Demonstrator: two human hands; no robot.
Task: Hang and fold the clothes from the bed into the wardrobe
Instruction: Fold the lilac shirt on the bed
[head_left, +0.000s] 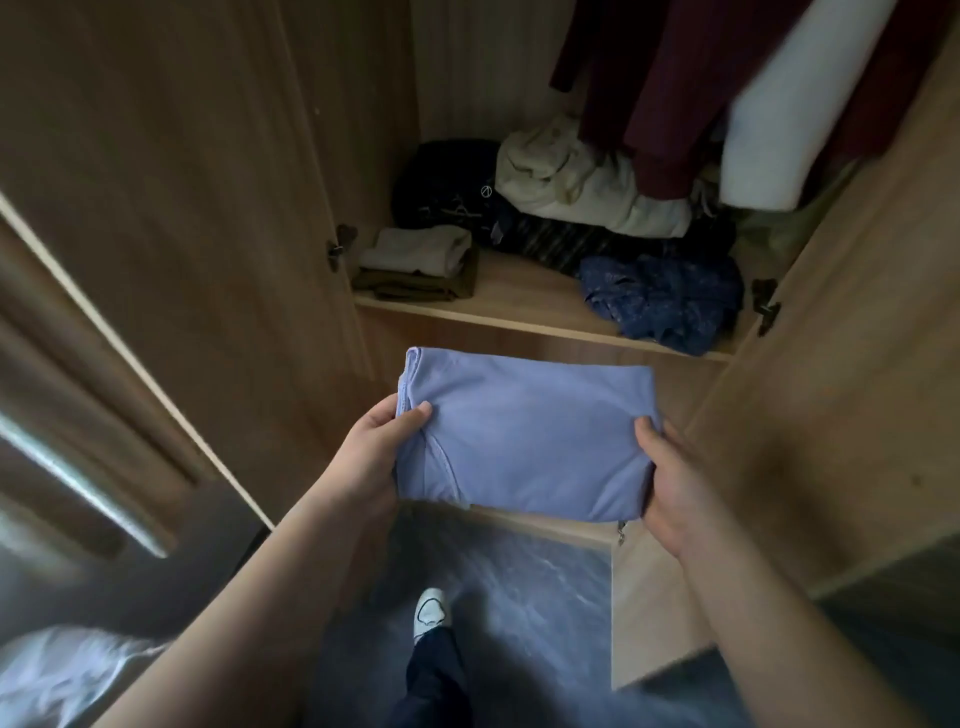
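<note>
**Both hands grip a folded lilac garment (524, 436)**

Left hand (379, 457) and right hand (675, 483) pinch its side edges, holding it level before the shelf (519, 293) front edge. Bare board shows between the beige stack (415, 254) and blue heap (660, 296).

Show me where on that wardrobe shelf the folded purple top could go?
Bare wood shows on the shelf at the front middle, between the folded beige and olive stack on the left and the crumpled blue garment on the right. The back is crowded: black clothes, a cream heap, and maroon clothes hanging down.
</note>
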